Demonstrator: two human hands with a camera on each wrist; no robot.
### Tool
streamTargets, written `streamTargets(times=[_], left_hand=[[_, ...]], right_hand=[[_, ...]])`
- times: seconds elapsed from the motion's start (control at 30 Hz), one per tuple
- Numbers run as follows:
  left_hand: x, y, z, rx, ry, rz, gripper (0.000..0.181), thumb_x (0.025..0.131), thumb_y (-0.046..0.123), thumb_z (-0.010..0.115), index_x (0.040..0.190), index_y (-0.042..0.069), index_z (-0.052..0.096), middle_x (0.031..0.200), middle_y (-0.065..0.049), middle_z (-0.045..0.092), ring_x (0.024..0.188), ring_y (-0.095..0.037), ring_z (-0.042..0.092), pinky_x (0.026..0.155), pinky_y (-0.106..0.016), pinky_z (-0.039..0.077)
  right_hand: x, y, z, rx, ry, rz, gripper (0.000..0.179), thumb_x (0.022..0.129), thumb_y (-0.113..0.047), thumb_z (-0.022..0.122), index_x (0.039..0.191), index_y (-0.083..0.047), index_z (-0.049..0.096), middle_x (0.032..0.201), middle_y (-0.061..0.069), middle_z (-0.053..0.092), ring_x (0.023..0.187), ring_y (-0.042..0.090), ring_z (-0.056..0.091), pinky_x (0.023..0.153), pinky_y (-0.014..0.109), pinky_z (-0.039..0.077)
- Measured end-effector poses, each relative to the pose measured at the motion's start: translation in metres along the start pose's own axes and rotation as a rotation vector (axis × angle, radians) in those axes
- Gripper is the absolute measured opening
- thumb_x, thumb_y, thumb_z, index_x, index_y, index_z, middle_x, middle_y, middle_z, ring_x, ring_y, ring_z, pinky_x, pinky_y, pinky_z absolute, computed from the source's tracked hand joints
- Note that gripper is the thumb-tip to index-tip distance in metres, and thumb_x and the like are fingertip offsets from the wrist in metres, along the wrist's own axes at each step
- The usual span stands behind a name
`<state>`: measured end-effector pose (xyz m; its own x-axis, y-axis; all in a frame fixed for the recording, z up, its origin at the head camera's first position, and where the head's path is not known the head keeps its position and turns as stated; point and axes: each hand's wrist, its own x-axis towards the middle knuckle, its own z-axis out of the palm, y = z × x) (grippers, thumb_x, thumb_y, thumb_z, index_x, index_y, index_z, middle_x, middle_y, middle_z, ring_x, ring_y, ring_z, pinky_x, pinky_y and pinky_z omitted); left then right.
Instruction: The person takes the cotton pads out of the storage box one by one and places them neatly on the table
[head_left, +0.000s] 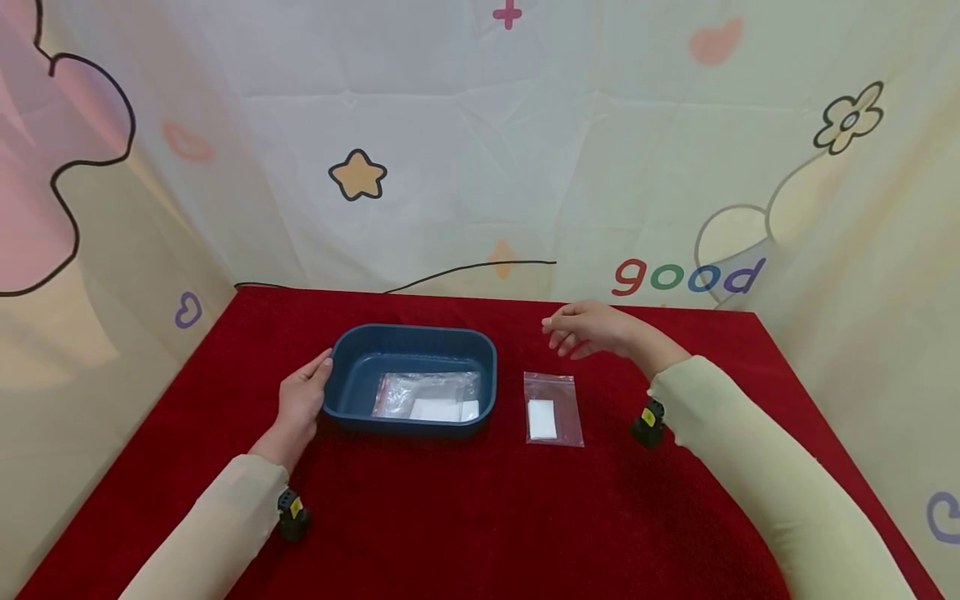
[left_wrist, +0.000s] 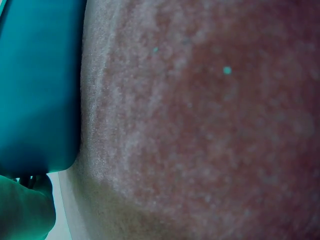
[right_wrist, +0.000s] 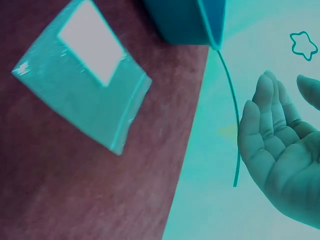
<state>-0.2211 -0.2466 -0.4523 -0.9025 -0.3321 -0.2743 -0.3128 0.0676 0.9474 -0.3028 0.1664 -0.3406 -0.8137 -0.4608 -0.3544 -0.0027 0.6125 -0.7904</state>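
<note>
A dark blue plastic basin (head_left: 408,427) stands on the red cloth, left of the middle in the head view. My left hand (head_left: 298,400) grips its left rim, the thumb on top; in the left wrist view only part of that hand (left_wrist: 25,207) shows at the basin's corner. Inside lie clear zip bags (head_left: 427,392) and white pieces, overlapping. To the right of the basin a clear zip bag (head_left: 567,417) with a white rectangular piece (head_left: 542,419) in it lies flat. Above and beyond this bag hovers my right hand (head_left: 588,327), fingers loosely bent, holding nothing.
Red cloth (head_left: 450,517) covers the table. A pale printed curtain (head_left: 465,150) hangs behind its far edge and along both sides. Each wrist carries a small black camera, one on the left (head_left: 292,515) and one on the right (head_left: 648,423).
</note>
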Motion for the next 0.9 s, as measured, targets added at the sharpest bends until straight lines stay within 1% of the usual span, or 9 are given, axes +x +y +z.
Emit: streamTargets(times=[0.1,0.23,0.43,0.5,0.57,0.67,0.73,0.9], left_hand=[[-0.001,0.000,0.000,0.002,0.003,-0.002,0.048,0.111,0.025,0.044,0.157,0.011,0.041,0.166,-0.012,0.036,0.157,-0.027,0.031,0.128,-0.045,0.030],[-0.001,-0.001,-0.001,-0.001,0.001,0.000,0.048,0.111,0.025,0.044,0.157,0.011,0.041,0.166,-0.012,0.036,0.157,-0.028,0.030,0.128,-0.045,0.030],[-0.001,-0.001,-0.002,0.007,0.004,0.001,0.048,0.111,0.025,0.044,0.157,0.011,0.041,0.166,-0.012,0.035,0.157,-0.028,0.030,0.129,-0.047,0.029],[-0.001,-0.001,-0.002,0.012,0.012,0.004,0.048,0.111,0.025,0.045,0.156,0.011,0.041,0.166,-0.012,0.036,0.157,-0.028,0.031,0.129,-0.047,0.029],[0.000,-0.001,-0.001,0.014,0.008,0.009,0.048,0.111,0.026,0.045,0.156,0.010,0.041,0.166,-0.013,0.035,0.157,-0.029,0.030,0.129,-0.047,0.029],[0.001,-0.001,0.000,0.019,-0.002,0.014,0.048,0.111,0.026,0.045,0.157,0.010,0.041,0.166,-0.012,0.035,0.157,-0.029,0.029,0.129,-0.046,0.029],[0.001,-0.001,0.001,0.016,-0.009,0.018,0.049,0.111,0.026,0.045,0.157,0.011,0.040,0.167,-0.012,0.034,0.157,-0.028,0.029,0.129,-0.046,0.029],[0.002,-0.002,-0.002,0.015,0.004,0.018,0.048,0.111,0.025,0.045,0.156,0.011,0.041,0.167,-0.011,0.035,0.157,-0.027,0.029,0.129,-0.045,0.029]], right_hand=[[0.008,-0.008,0.000,0.003,-0.006,0.004,0.041,0.107,-0.029,0.052,0.130,0.004,0.059,0.094,-0.001,0.070,0.085,0.014,0.066,0.083,0.025,0.058],[0.016,-0.018,0.000,0.000,-0.022,-0.010,0.040,0.106,-0.028,0.053,0.130,0.004,0.059,0.099,0.002,0.070,0.089,0.016,0.066,0.085,0.027,0.058],[0.027,-0.030,0.001,-0.022,-0.034,-0.043,0.042,0.104,-0.030,0.055,0.130,0.003,0.059,0.107,0.009,0.070,0.092,0.016,0.067,0.088,0.029,0.058],[0.030,-0.033,0.002,-0.032,-0.042,-0.048,0.043,0.104,-0.030,0.055,0.132,0.003,0.058,0.112,0.013,0.070,0.093,0.016,0.067,0.088,0.029,0.059],[0.034,-0.035,0.003,-0.041,-0.056,-0.045,0.044,0.105,-0.030,0.054,0.133,0.003,0.058,0.120,0.019,0.068,0.095,0.017,0.067,0.090,0.030,0.059],[0.037,-0.039,0.005,-0.069,-0.072,-0.034,0.044,0.105,-0.029,0.054,0.135,0.003,0.057,0.129,0.024,0.064,0.100,0.019,0.067,0.094,0.033,0.058],[0.038,-0.043,0.007,-0.084,-0.082,-0.028,0.044,0.105,-0.029,0.054,0.135,0.002,0.057,0.132,0.026,0.063,0.103,0.021,0.067,0.097,0.037,0.058],[0.046,-0.055,0.017,-0.117,-0.107,-0.030,0.045,0.102,-0.028,0.058,0.137,0.000,0.058,0.137,0.025,0.062,0.113,0.027,0.067,0.105,0.044,0.056]])
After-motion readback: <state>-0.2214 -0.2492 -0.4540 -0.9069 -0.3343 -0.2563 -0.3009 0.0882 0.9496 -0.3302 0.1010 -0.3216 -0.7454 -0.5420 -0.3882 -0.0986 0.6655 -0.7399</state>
